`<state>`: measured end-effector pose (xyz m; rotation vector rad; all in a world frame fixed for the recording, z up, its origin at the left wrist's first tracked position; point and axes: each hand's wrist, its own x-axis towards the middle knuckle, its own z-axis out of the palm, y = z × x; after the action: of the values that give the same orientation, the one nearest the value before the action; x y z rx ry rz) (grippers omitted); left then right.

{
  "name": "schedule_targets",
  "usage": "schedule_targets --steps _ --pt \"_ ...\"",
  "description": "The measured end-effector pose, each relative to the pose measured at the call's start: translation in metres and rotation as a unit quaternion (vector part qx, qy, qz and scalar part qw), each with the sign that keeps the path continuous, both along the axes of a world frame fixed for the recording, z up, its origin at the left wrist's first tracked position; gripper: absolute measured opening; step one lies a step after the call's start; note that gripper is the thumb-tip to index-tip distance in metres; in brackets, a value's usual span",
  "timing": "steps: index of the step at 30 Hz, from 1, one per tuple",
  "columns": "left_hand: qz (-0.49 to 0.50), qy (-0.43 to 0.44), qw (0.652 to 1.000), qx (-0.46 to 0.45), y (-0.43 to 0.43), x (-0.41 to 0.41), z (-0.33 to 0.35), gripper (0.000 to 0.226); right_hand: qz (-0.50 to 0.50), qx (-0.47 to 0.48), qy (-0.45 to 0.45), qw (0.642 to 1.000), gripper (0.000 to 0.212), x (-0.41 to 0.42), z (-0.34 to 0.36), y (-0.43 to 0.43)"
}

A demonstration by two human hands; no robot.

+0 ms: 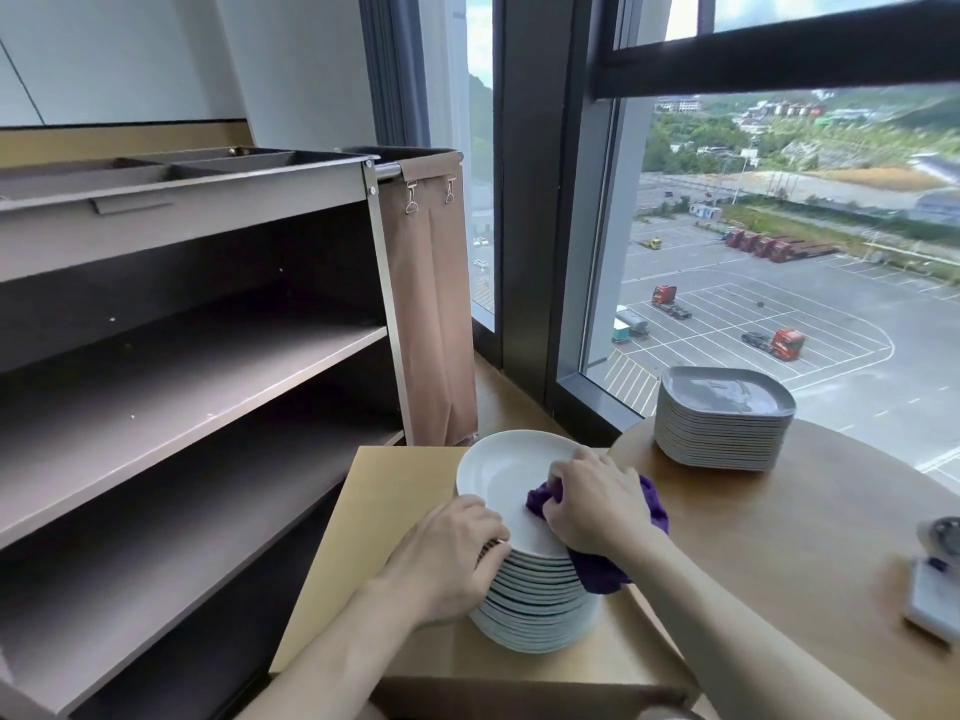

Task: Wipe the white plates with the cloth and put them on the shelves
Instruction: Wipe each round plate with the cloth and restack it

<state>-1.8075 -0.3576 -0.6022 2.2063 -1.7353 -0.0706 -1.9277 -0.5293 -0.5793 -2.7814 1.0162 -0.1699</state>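
Starting left: matte brown shelves, then our left hand, fingers curled over the rim of the glossy round white plates stacked on a pale wooden surface. Our right hand has the fuzzy purple cloth bunched tight in curled fingers, pressing it onto the top plate. Squarish grey plates sit stacked on the round wooden table.

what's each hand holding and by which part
The right hand grips the bunched middle of the purple cloth on the top white plate. The left hand holds that plate by its near left rim.
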Motion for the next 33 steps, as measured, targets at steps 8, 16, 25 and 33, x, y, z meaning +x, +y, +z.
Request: schedule_targets --steps 8,16,25,33 --pt "-0.027 -0.148 0.98 0.129 -0.002 -0.005 0.021 0.03 -0.04 0.007 -0.118 0.992 0.021 -0.024 0.001 0.007" --pt "-0.058 -0.179 0.971 0.146 -0.007 -0.001 0.029 0.03 -0.058 0.108 -0.228 0.966 0.018 -0.041 0.003 0.033" --pt "-0.086 -0.235 0.96 0.123 -0.004 0.003 0.043 0.022 -0.043 0.119 -0.274 0.953 0.017 -0.047 0.005 0.04" --pt "-0.096 -0.296 0.937 0.159 -0.008 0.006 0.05 0.03 -0.021 0.109 -0.269 0.957 0.016 -0.049 0.001 0.048"
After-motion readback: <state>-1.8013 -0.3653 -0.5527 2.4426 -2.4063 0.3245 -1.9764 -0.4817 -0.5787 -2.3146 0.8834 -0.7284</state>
